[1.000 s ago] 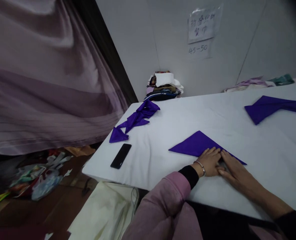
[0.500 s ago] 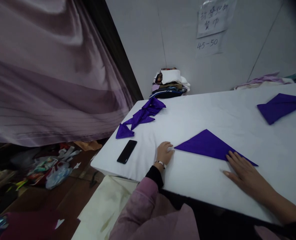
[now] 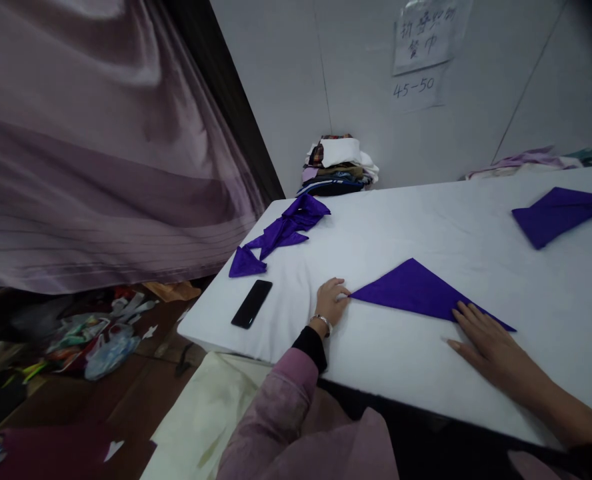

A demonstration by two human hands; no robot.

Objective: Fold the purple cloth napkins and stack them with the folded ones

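Note:
A purple cloth napkin (image 3: 413, 293), folded into a wide triangle, lies flat on the white-covered table (image 3: 386, 360). At its left corner is my left hand (image 3: 332, 301), its fingers bent and thumb and fingertip closed on the tip of the cloth. My right hand (image 3: 486, 340) rests flat near the right corner, fingertips on the lower edge of the napkin and thumb stretched out on the tablecloth. That hand grips nothing.
Crumpled purple cloths (image 3: 286, 230) and a black phone (image 3: 252, 304) lie on the table's left side. Another folded purple cloth (image 3: 556, 213) is at the right. Folded clothes (image 3: 339, 170) are stacked by the wall. A pink curtain (image 3: 101, 147) hangs at left.
My left hand has shifted slightly up and right, its fingertips now meeting the napkin's left corner. My right hand and the napkin have stayed in place.

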